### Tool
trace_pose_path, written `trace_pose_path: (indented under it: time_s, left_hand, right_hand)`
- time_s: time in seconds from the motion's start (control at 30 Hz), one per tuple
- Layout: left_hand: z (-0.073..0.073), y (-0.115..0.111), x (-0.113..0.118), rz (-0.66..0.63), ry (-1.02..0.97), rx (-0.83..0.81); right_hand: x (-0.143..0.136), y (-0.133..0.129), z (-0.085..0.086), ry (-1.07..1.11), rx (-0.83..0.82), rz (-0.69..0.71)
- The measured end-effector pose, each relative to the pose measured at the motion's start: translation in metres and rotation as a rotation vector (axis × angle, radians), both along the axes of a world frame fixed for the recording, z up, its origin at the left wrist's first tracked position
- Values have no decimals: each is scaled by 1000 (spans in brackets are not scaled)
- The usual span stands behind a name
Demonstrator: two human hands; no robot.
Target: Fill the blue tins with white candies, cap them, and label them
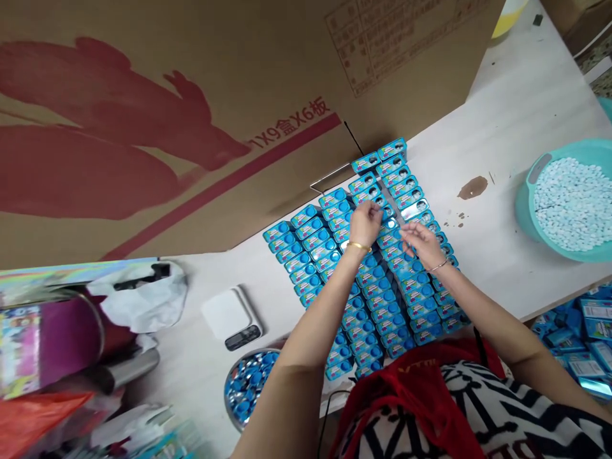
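A: Where are the hands?

B: Both over the tins [377,280], which lie in tight rows across the middle of the table [507,127], running from its near edge toward the carton [191,127]. The left hand [366,223] has its fingers curled narrow over a tin in a far row, touching it, I think. The right hand [421,245] is just beside it, fingers loosely spread, tips on the rows; whether it pinches anything I cannot tell.

A: Why packed so close?

B: Probably so they can be worked down the rows in order (the basin [571,204] of pale tablets sits at the right edge, within reach).

A: Anything unclear?

B: The bowl [248,386] at the near edge is cut by the left arm, the scale [232,317] reads nothing legible, and the tin labels are blurred.
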State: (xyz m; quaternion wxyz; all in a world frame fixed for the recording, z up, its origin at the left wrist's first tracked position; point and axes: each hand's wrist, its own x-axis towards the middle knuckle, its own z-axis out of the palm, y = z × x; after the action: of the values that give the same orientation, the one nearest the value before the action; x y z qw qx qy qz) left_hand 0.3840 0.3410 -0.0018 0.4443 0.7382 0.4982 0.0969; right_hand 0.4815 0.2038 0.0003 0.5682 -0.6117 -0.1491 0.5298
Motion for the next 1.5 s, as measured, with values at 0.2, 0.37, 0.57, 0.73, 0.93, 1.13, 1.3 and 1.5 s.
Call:
trace_pose_path:
  time_s: [0.2, 0.37, 0.57, 0.73, 0.93, 1.13, 1.3, 1.5]
  left_hand:
    - [6, 24, 25, -241, 558, 141]
    - [2, 46, 39, -349, 830, -8]
    - [8, 34, 28, -342, 636, 88]
    - [20, -14, -7, -617, -170, 163]
    - [12, -10, -23, -599, -183, 248]
    - [-1, 25, -2, -280, 171, 241]
    - [4, 45, 20, -272, 494, 238]
    - [3, 65, 36, -307, 686, 104]
  right_hand:
    - [8, 0, 5, 447, -118, -154]
    - [10, 1, 0, 501, -57, -131]
    - [5, 6, 5, 445, -19, -140]
    - [-2, 11, 6, 402, -92, -192]
    - [-5, 21, 6, 334, -94, -11]
    - [-1, 31, 6, 366, -85, -59]
    - [1, 28, 3, 358, -69, -44]
    - [4, 25, 0, 392, -60, -21]
